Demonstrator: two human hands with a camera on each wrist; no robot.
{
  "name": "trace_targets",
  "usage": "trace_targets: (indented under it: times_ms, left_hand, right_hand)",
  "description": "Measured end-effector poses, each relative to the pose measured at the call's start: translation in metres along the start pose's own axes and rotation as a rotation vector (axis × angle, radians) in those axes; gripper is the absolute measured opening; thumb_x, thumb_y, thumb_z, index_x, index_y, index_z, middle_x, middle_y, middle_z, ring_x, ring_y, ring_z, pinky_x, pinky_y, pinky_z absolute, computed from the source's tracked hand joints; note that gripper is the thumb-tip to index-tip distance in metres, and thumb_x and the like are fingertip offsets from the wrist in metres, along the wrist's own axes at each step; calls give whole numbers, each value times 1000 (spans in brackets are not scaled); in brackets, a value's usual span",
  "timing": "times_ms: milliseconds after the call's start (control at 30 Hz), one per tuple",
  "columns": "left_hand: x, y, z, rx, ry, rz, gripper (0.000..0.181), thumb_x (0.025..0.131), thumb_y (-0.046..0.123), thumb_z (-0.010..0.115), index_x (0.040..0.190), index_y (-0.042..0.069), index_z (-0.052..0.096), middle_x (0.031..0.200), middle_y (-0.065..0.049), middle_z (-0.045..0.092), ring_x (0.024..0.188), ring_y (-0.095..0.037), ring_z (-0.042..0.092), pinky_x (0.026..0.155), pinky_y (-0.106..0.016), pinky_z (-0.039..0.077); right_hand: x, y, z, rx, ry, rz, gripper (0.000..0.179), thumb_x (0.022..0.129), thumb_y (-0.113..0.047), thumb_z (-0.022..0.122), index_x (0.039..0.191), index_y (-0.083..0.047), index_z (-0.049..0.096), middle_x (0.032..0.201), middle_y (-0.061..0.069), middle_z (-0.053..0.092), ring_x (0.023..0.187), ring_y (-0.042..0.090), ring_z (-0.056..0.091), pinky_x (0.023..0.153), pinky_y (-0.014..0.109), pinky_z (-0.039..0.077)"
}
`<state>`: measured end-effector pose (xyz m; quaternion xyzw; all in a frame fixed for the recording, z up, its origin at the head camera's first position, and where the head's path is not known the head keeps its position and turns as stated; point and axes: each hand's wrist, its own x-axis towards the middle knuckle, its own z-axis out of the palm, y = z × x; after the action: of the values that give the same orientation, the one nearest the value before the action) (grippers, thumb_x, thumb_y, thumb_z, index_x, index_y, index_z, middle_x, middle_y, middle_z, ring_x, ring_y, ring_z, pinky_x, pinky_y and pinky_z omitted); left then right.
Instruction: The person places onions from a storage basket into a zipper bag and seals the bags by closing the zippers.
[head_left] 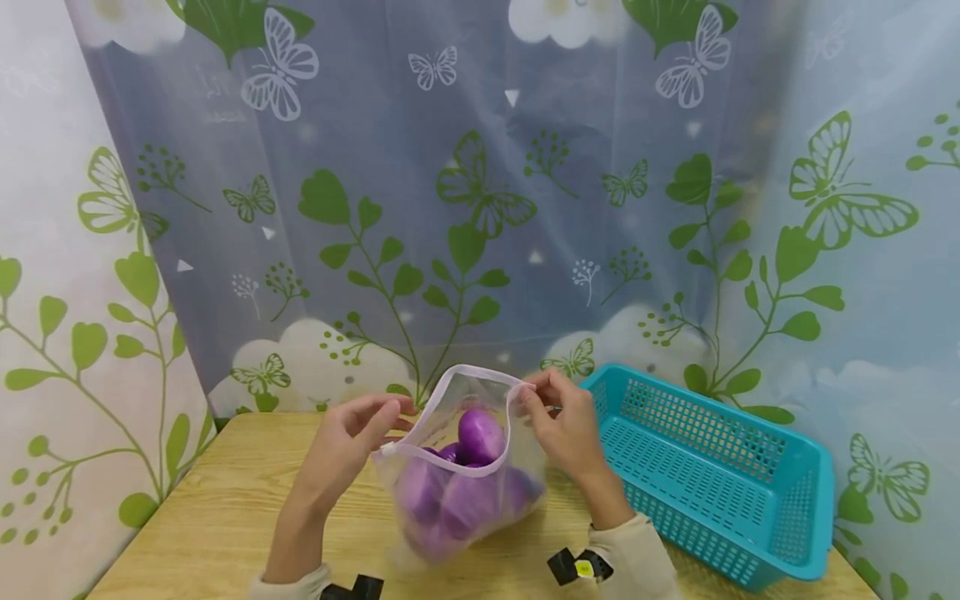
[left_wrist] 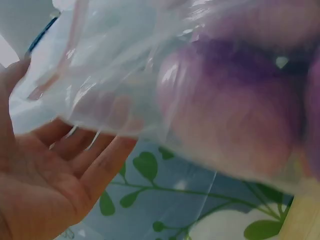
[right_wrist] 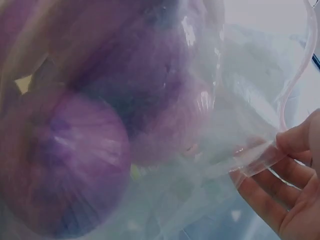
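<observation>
A clear zip bag (head_left: 517, 446) with a pale lilac zip rim stands upright on the table, its mouth spread wide. Several glossy, rounded purple things (head_left: 481, 437), onion-like in shape, fill its lower part; the plastic blurs them in both wrist views. My right hand (head_left: 566, 421) pinches the rim at the right side between thumb and fingers. At the left corner of the mouth, by the zip slider, is my left hand (head_left: 341, 450). In the left wrist view its thumb is apart from the fingers (left_wrist: 102, 157), which extend loosely against the plastic.
A turquoise perforated basket (head_left: 712, 500) sits on the right of the wooden table (head_left: 225, 500), close beside my right forearm, with nothing inside it. Behind the table hangs a blue-grey curtain (head_left: 375, 125) printed with leaves and butterflies.
</observation>
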<state>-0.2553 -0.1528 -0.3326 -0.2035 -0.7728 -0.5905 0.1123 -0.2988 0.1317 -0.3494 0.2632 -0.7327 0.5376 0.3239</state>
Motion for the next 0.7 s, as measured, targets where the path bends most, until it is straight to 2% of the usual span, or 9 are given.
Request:
trace_targets:
  times_ms: [100, 200, 267, 367, 500, 700]
  left_hand:
    - [-3, -5, -8, 62, -105, -22, 35, 95, 23, 73, 127, 7, 70, 126, -14, 73, 110, -22, 72, 94, -32, 62]
    - [-4, -10, -13, 118, -109, -38, 29, 91, 23, 79, 115, 7, 76, 116, -12, 75, 106, -20, 73, 90, -27, 63]
    - [-3, -12, -14, 144, -61, -25, 19, 92, 20, 78, 103, 6, 79, 106, -12, 77, 98, -16, 74, 84, -24, 63]
    - [0, -14, -13, 178, 34, 41, 10, 93, 14, 76, 90, 5, 79, 93, -11, 76, 85, -9, 71, 75, -21, 59]
    - [2, -15, -10, 172, 129, 81, 9, 92, 8, 75, 86, 1, 77, 90, -14, 77, 78, -4, 69, 73, -20, 59]
    - [1, -14, -12, 172, 286, 57, 8, 92, 6, 75, 90, -2, 77, 90, -17, 79, 76, -2, 70, 67, -17, 57]
  right_hand:
    - [1, 1, -4, -8, 33, 24, 6, 95, 2, 67, 90, 0, 65, 80, 18, 76, 65, 25, 75, 53, 30, 64]
    - [1, 3, -8, -3, 38, 45, 5, 96, 0, 67, 92, 0, 65, 82, 19, 77, 66, 27, 75, 55, 31, 64]
    - [1, 4, -10, 8, 31, 59, 4, 97, -2, 67, 94, 0, 66, 83, 19, 77, 67, 28, 75, 56, 32, 65]
    - [3, 5, -14, 13, 25, 57, 6, 97, -3, 68, 96, 3, 67, 84, 20, 77, 66, 28, 75, 56, 32, 65]
    - [5, 8, -22, 0, 56, 52, 6, 96, -1, 68, 96, 5, 68, 82, 21, 76, 63, 22, 73, 55, 32, 64]
    - [6, 18, -35, -14, 91, 108, 7, 98, -1, 65, 95, 5, 68, 74, 21, 71, 57, 13, 67, 54, 27, 63]
